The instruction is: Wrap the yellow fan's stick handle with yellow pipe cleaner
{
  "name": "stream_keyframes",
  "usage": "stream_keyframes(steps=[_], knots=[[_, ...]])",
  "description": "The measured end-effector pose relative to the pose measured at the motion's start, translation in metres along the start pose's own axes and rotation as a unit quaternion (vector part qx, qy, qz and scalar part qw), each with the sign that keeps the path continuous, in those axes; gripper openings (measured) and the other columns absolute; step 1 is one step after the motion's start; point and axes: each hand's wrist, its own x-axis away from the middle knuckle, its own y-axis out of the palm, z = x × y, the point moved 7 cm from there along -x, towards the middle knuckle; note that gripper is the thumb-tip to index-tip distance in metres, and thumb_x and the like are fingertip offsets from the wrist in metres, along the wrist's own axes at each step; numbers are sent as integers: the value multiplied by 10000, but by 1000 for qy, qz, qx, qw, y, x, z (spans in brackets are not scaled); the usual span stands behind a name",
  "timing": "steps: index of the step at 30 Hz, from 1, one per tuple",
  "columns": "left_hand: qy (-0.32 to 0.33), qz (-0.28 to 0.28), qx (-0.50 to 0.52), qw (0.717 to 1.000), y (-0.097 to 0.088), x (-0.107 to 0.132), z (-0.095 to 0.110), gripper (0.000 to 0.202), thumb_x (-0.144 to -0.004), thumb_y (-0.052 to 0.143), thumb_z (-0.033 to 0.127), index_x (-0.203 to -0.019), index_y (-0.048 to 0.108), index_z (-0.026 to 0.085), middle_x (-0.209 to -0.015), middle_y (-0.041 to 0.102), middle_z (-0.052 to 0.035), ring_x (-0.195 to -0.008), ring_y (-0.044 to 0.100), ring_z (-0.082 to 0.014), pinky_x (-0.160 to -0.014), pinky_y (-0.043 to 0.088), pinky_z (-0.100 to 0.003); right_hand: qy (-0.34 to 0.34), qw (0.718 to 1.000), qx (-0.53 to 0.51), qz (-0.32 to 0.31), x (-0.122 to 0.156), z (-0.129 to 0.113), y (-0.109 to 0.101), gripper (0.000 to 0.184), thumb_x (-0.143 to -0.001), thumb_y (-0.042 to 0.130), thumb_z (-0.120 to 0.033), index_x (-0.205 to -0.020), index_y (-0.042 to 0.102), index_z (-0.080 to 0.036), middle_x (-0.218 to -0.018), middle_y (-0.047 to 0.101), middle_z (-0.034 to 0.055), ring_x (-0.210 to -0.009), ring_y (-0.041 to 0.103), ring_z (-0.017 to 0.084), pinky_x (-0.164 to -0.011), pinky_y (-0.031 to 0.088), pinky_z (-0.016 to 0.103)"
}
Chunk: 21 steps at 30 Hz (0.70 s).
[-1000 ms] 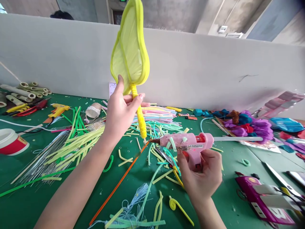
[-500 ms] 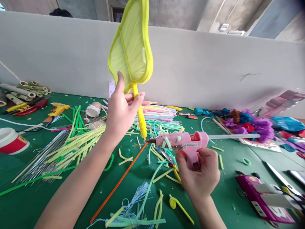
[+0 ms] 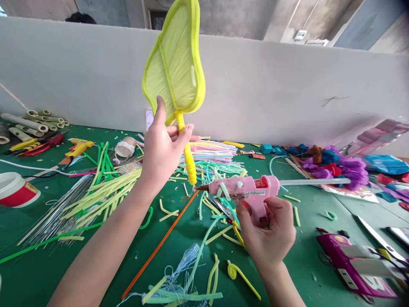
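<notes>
My left hand (image 3: pixel 168 140) grips the yellow wrapped handle of a leaf-shaped fan (image 3: pixel 179 64), whose pale yellow face is edged in thicker yellow trim. The fan stands upright, its handle slanting down to the right. In my right hand (image 3: pixel 270 232) is a pink hot glue gun (image 3: pixel 246 187), with a long clear glue stick (image 3: pixel 315 182) running out of its back. The gun's brown nozzle meets the bottom end of the handle, or comes very close to it. Behind my right hand, part of a pair of scissors (image 3: pixel 236 230) with yellow handles shows.
Pale yellow fuzzy strips (image 3: pixel 105 194) and metal wires (image 3: pixel 57 221) lie left. An orange stick (image 3: pixel 159 243) crosses the green table (image 3: pixel 105 277). A purple power strip (image 3: pixel 354 268) is at right, near open scissors (image 3: pixel 378 238). A paper cup (image 3: pixel 17 192) stands at far left.
The top of the fan has tilted very slightly to the left. Both hands keep their grip, and the glue gun's nozzle stays at the handle's lower end.
</notes>
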Motion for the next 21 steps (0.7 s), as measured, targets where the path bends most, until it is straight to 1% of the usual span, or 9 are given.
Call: stream_keyframes(steps=[4, 10, 17, 21], knots=[[-5, 1, 1, 1000, 0, -1, -1, 818, -843, 680, 64, -1548, 278, 172, -805, 784, -15, -678, 754, -162, -727, 596, -232, 1, 1000, 3, -2, 1, 0, 0, 291, -752, 767, -245, -889, 513, -205, -589, 508, -82, -371, 443, 65, -342, 375, 157], [17, -11, -46, 999, 1, -2, 0, 840, -865, 671, 102, -1570, 220, 160, -860, 794, -32, -712, 763, -165, -755, 603, -240, 0, 1000, 4, -2, 1, 2, -1, 286, -750, 765, -234, -897, 522, -204, -591, 508, -82, -381, 451, 66, -351, 379, 157], [34, -15, -83, 996, 0, -5, -3, 849, -888, 651, 143, -1586, 169, 171, -896, 794, -42, -733, 769, -185, -747, 620, -276, 16, 1000, 0, -6, 2, 7, 0, 290, -751, 764, -243, -903, 521, -200, -601, 507, -80, -384, 440, 63, -351, 370, 163], [28, -19, -64, 997, -1, -5, -4, 860, -881, 662, 145, -1586, 170, 192, -919, 794, -44, -746, 766, -190, -716, 621, -276, 22, 1000, 10, -1, 2, 9, -1, 305, -741, 778, -259, -901, 526, -197, -617, 522, -73, -402, 459, 68, -362, 382, 170]])
